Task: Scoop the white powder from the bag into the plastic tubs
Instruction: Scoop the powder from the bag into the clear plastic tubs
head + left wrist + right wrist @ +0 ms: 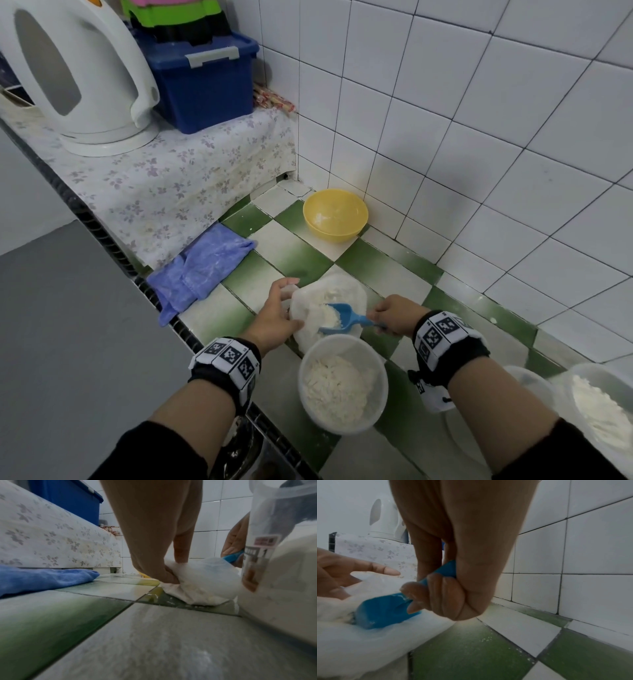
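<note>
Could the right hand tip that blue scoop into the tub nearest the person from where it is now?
Probably yes. The right hand grips the blue scoop, loaded with powder, just above the bag. The nearest tub sits open right beside the bag, with nothing between them.

Left hand [278,315] fingers curled in a pinch, right hand [394,317] fisted, both forearms extended forward

The bag [330,301] lies between the left hand [275,317] and the right hand [394,317], with the scoop [342,318] in its mouth. The tub [342,383] stands just nearer than both hands, touching the bag. A bowl [335,215] sits well beyond them by the wall, a cloth [200,267] left of the left hand, and a second tub [603,411] right of the right wrist.
</note>
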{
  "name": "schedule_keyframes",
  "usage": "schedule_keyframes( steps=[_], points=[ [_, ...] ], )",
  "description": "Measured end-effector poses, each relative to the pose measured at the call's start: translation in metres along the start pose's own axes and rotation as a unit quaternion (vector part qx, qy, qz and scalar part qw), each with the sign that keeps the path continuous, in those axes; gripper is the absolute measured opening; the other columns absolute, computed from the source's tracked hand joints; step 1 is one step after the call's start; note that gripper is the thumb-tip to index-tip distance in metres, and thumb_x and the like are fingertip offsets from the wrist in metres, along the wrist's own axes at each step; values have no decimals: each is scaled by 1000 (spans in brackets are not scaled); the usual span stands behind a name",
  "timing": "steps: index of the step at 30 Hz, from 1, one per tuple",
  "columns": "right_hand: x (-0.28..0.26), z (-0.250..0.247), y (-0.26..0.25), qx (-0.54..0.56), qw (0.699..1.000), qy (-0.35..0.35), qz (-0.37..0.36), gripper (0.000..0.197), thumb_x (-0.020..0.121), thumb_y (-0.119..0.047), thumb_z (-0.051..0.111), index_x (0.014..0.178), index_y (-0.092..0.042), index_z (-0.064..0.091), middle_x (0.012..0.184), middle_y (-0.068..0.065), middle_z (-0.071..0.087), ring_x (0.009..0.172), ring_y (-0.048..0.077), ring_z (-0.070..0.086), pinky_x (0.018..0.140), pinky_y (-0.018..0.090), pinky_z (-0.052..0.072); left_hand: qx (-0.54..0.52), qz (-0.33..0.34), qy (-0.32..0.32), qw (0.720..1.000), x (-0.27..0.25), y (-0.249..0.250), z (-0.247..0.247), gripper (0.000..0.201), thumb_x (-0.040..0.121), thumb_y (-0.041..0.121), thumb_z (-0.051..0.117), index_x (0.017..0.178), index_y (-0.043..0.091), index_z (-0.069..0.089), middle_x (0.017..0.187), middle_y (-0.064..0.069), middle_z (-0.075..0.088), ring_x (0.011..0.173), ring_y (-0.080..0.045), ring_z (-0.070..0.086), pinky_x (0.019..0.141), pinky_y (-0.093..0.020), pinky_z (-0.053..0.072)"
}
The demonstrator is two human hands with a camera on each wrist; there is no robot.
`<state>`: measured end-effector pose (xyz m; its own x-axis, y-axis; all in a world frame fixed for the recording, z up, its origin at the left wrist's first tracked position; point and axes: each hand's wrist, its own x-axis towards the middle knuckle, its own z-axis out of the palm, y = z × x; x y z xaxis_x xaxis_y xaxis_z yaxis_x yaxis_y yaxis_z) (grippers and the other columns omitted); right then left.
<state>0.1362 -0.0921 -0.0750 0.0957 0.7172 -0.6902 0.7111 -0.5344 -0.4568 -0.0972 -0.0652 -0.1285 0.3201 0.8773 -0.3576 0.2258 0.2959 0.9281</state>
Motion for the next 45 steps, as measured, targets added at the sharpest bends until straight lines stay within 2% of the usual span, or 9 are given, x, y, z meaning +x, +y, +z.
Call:
schedule_keyframes(
  steps=[5, 9, 13, 19, 22, 27, 31, 39, 45],
  points=[
    [-2, -10, 5, -13, 999, 24, 24, 20, 96, -21, 50, 96, -5, 62, 70, 0, 56, 56, 9, 45, 53, 17, 37, 39, -14, 73, 996, 2, -6, -17, 68, 82, -14, 58, 121, 39, 39, 130, -9, 43, 105, -30, 58, 70, -25, 51],
    [-3, -10, 4, -38, 999, 22, 10, 21, 97, -23, 49, 82, -12, 60, 72, -2, 57, 61, 8, 47, 56, 18, 38, 42, -31, 70, 996, 3, -6, -20, 65, 83, -10, 61, 124, 36, 38, 133, -11, 40, 86, -20, 58, 73, -29, 51],
    [-7, -11, 8, 2, 1000, 1, -6, 25, 98, -26, 47, 83, -11, 60, 74, 2, 59, 62, 12, 46, 62, 20, 41, 38, -41, 70, 996, 1, -2, -16, 63, 84, -2, 65, 127, 34, 36, 129, -6, 43, 113, -24, 51, 82, -29, 46],
    [-25, -17, 6, 94, 995, -1, -28, 22, 98, -18, 45, 84, -10, 60, 71, 4, 57, 58, 12, 42, 58, 23, 37, 13, -50, 87, 995, -3, 1, -13, 49, 89, -1, 59, 126, 24, 40, 126, -10, 52, 106, -26, 57, 87, -41, 54],
    [-38, -22, 8, 162, 985, -5, -55, 22, 97, -12, 44, 84, -7, 62, 67, 5, 53, 54, 12, 39, 53, 22, 34, 19, -60, 98, 993, -7, 1, -10, 37, 92, -1, 54, 123, 16, 43, 123, -12, 57, 88, -17, 57, 72, -30, 50],
    [-66, -32, 15, 226, 970, 3, -86, 25, 97, -9, 43, 102, 3, 63, 66, 7, 52, 55, 12, 40, 52, 21, 35, 40, -74, 89, 992, -15, 2, -6, 49, 93, 4, 55, 138, 12, 36, 127, -11, 57, 94, -20, 55, 78, -28, 45],
    [-87, -37, 23, 228, 967, 1, -111, 24, 96, -4, 42, 96, 3, 64, 64, 9, 54, 49, 10, 40, 46, 19, 33, 57, -74, 76, 993, -22, 2, -1, 51, 95, 5, 55, 140, 11, 33, 125, -11, 59, 89, -18, 56, 66, -24, 44],
    [-119, -27, 27, 105, 985, -4, -135, 19, 89, -4, 50, 77, -6, 65, 61, 4, 58, 51, 11, 39, 49, 22, 29, 63, -79, 85, 991, -30, 0, 5, 56, 94, 5, 55, 144, 10, 31, 116, -10, 57, 97, -22, 52, 85, -31, 42],
    [-136, -12, 16, -81, 984, 60, -148, 17, 91, -18, 55, 99, -12, 68, 78, -9, 58, 77, 10, 51, 69, 22, 39, 43, -89, 93, 991, -37, 2, 8, 58, 93, 4, 57, 144, 8, 30, 122, -14, 56, 106, -28, 56, 97, -39, 46]
  ],
)
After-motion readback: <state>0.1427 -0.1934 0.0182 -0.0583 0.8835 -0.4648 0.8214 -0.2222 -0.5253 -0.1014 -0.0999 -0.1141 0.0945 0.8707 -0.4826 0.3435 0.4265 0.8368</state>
